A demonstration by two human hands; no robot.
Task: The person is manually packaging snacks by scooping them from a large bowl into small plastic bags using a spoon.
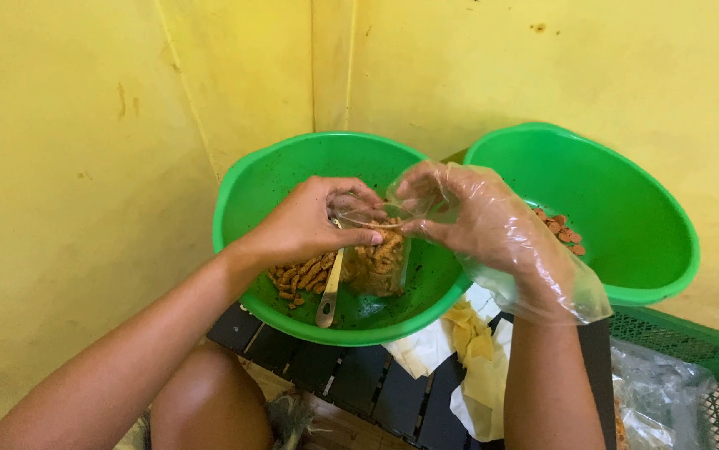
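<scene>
Two round green plastic basins stand side by side — the left green basin [247, 200] and the right green basin [626, 208]. One small clear plastic bag [380, 258] of brown fried snack sticks shows, and one metal spoon [330, 292]. Two hands — one bare left hand [309, 225], one right hand [476, 217] in one clear plastic glove. One green mesh plastic crate [693, 350] sits at lower right.

Yellow walls [84, 167] close behind bowls [251, 192]

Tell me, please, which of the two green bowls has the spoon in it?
The left bowl, the one under both hands: the spoon leans inside it beside brown snack pieces. The right bowl holds only a few reddish pieces.
</scene>
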